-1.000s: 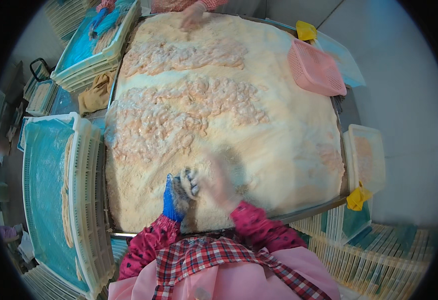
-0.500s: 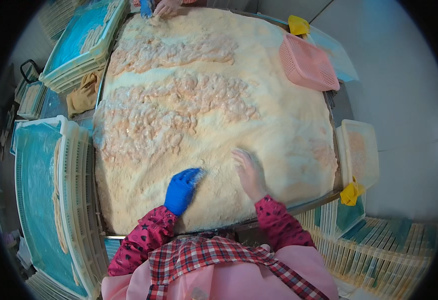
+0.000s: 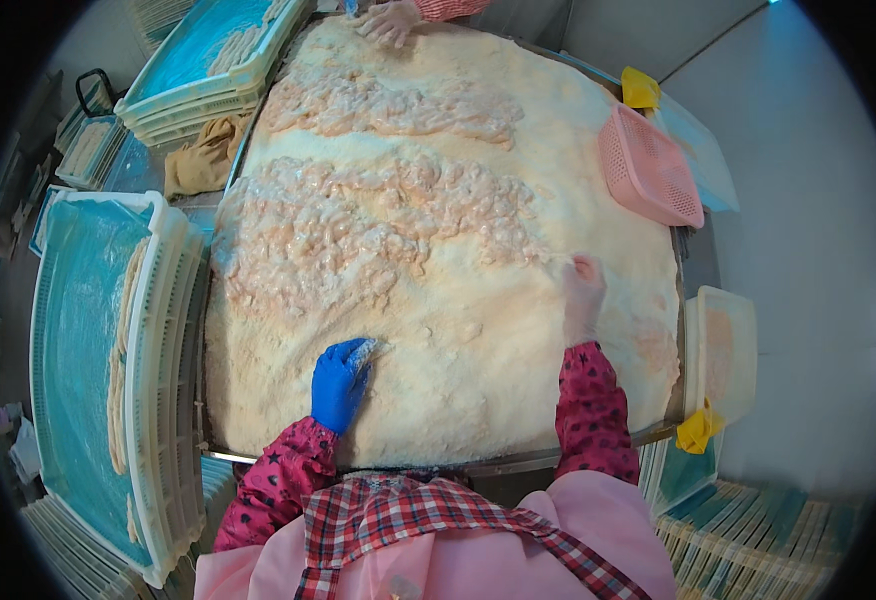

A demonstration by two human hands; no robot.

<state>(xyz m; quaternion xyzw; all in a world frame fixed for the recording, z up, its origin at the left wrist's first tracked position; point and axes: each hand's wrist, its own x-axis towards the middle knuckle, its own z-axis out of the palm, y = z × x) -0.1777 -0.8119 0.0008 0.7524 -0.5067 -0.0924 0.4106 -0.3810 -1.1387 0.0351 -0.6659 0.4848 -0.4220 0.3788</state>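
My left hand, in a blue glove, rests low over a table spread with pale powder. Its fingers are bunched together, with white powder on the tips; anything inside them is hidden. Farther out and to the right, my right hand wears a thin clear glove. Its fingers pinch the end of a thin, wet strand that runs left into a heap of glossy, pale pink, soft pieces. Behind it lies a second band of the same pieces.
A co-worker's gloved hand touches the powder at the far edge. Stacked trays stand at left, one with pale strips. A pink basket sits far right; a pale tub with a yellow scoop hangs beside the right edge.
My right hand has moved out and to the right, its fingers now closed on a strand. My left hand has shifted slightly left. The view has turned a little.
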